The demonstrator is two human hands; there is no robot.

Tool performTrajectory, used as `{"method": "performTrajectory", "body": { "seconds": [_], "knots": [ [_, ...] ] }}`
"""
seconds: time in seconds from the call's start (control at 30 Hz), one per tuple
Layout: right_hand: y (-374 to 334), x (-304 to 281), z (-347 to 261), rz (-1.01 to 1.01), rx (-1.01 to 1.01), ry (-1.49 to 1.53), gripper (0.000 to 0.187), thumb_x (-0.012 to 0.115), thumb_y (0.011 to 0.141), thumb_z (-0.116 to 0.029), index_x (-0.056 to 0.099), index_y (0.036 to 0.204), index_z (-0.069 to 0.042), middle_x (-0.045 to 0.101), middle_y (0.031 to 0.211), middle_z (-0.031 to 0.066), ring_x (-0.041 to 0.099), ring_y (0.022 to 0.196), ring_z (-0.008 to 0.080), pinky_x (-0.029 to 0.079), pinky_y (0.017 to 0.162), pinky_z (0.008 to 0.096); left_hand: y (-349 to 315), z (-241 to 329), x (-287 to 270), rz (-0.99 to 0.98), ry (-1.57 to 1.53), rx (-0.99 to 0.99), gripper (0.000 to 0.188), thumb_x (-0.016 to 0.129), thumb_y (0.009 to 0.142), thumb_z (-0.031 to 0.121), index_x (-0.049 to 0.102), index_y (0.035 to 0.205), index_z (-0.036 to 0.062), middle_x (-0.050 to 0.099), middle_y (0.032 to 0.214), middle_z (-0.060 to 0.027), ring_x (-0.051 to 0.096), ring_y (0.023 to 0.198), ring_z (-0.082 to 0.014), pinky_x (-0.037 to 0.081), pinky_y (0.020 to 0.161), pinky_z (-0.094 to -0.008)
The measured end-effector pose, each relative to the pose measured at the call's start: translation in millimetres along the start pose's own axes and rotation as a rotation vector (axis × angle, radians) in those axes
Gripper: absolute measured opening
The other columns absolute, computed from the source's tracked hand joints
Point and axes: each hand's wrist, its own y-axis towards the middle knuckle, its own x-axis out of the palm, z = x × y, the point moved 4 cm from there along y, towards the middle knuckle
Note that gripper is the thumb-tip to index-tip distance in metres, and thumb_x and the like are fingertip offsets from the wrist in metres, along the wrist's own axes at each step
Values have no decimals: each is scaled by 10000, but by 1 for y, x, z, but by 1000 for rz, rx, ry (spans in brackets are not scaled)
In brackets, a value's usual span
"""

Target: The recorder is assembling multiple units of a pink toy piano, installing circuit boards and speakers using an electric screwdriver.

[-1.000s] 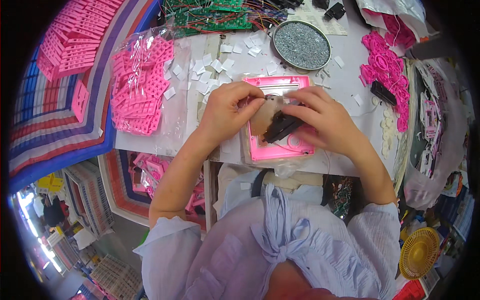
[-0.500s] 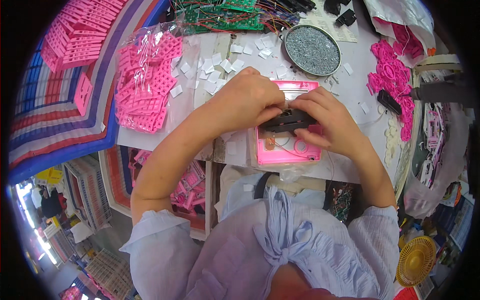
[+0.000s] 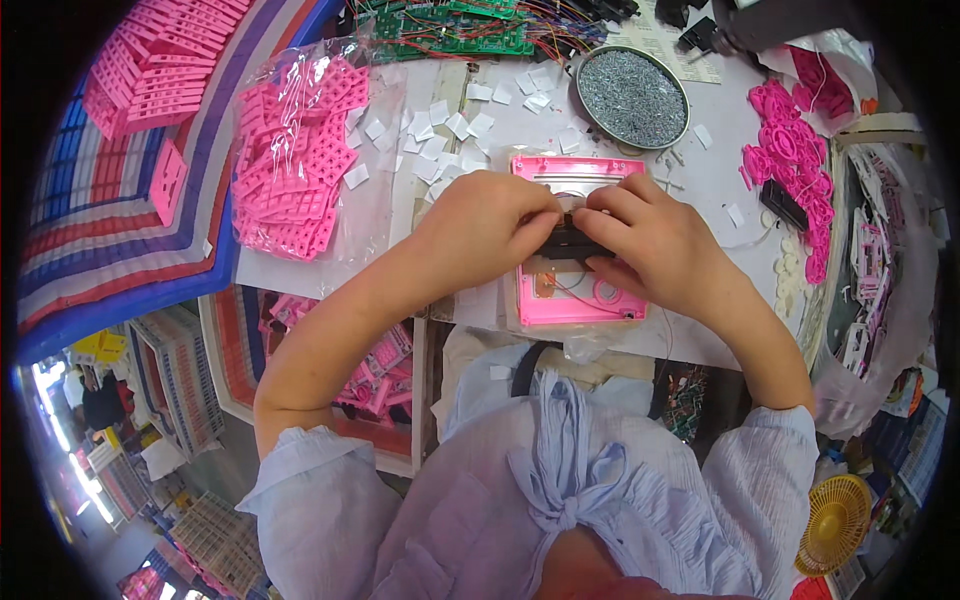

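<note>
A pink plastic casing (image 3: 535, 311) lies open on the table in front of me, with thin wires and a small round coppery disc inside it. Over its middle sits a black plastic part (image 3: 565, 247), level across the casing. From the left, my left hand (image 3: 485, 225) pinches the part's upper edge with thumb and fingertips. My right hand (image 3: 655, 240) closes on its right end, fingers on top and thumb along the near side. The fingertips of both hands almost meet, and they hide whatever small detail lies between them.
Behind the casing stands a round dish of small screws (image 3: 632, 98), near scattered white squares (image 3: 433, 147). At left are a bag of pink parts (image 3: 295, 160) and a blue-rimmed crate (image 3: 225, 255). Green circuit boards (image 3: 450, 35), pink rings (image 3: 785, 130) and a dark rod-like tool (image 3: 795, 25) surround the workspace.
The black part has gone from tilted to level and lower on the casing. Both hands moved down slightly with it. The dark rod-like tool swung from the right side to the far right.
</note>
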Motion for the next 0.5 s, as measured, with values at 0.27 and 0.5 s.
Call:
{"method": "performTrajectory", "body": {
  "seconds": [0.27, 0.5],
  "knots": [
    [8, -2, -17, -100, 55, -283, 293, 715, 778, -155, 636, 1049, -77, 617, 987, 40, 604, 952, 247, 562, 665, 349, 27, -12, 5, -134, -176, -173, 219, 727, 821, 174, 745, 928, -15, 732, 781, -166, 711, 668, -251, 559, 651, -350],
    [5, 0, -32, -83, 36, -369, 217, 661, 748, -118, 687, 940, -20, 664, 882, 71, 650, 861, 249, 565, 641, 343, 38, -24, 13, -381, -446, -367, 164, 715, 911, 158, 733, 925, -4, 670, 720, -26, 576, 573, -80, 458, 522, -253]
  ]
}}
